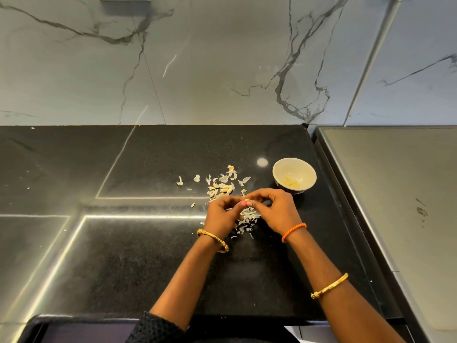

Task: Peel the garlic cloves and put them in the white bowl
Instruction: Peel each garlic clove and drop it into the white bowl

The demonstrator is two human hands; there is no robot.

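Head view: two hands peeling a garlic clove at centre frame, over a black counter.

Left hand and right hand met with curled fingers, pinching one small garlic clove between them (mostly hidden), probably to tear off its skin. Papery white peels lay below; unpeeled cloves waited just above. White bowl, round and glossy, stood right of centre, holding pale peeled cloves. Polished speckled countertop.
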